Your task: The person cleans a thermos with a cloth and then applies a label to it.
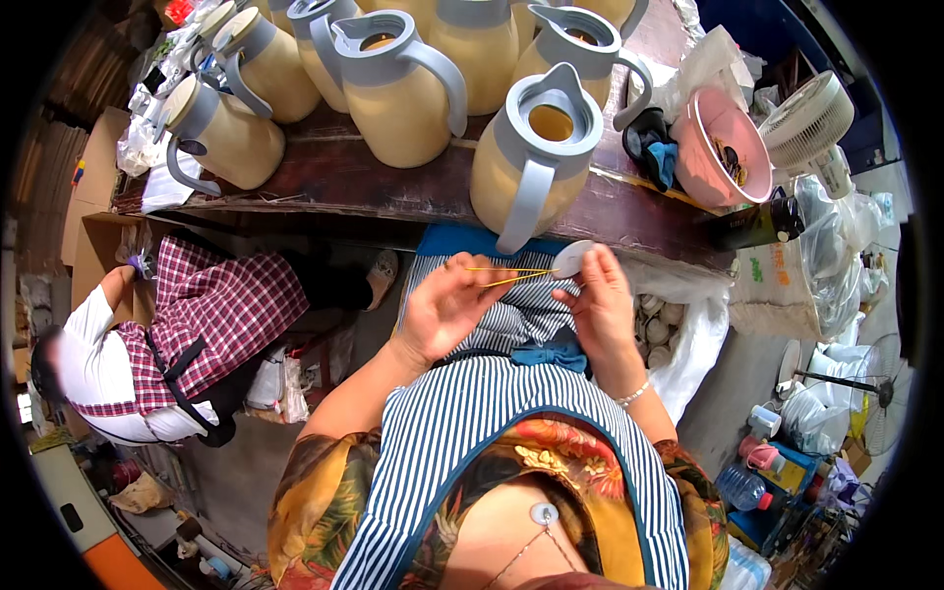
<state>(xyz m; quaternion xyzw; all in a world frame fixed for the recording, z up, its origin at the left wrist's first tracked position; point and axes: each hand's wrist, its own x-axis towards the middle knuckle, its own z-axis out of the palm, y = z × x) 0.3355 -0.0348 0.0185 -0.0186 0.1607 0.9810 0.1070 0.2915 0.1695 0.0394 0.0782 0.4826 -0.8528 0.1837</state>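
My right hand (pixel 606 306) holds a small round white disc (pixel 572 259) by its edge, between thumb and fingers. A thin yellow band (pixel 516 277) runs from the disc to my left hand (pixel 451 308), which pinches its other end, so two strands stretch between the hands. Both hands are in front of my striped apron, just below the table edge. Closest to them stands a cream vacuum jug (pixel 490 181) with a grey collar and handle, its mouth uncovered. Another uncovered jug (pixel 402 122) stands behind it to the left.
More jugs crowd the dark wooden table (pixel 317 166); a lidded jug (pixel 228 136) is at left. A pink basin (pixel 700 147) with small parts, a black bottle (pixel 759 223) and a fan (pixel 807 118) are at right. At left, a co-worker (pixel 206 310) bends beside cardboard boxes.
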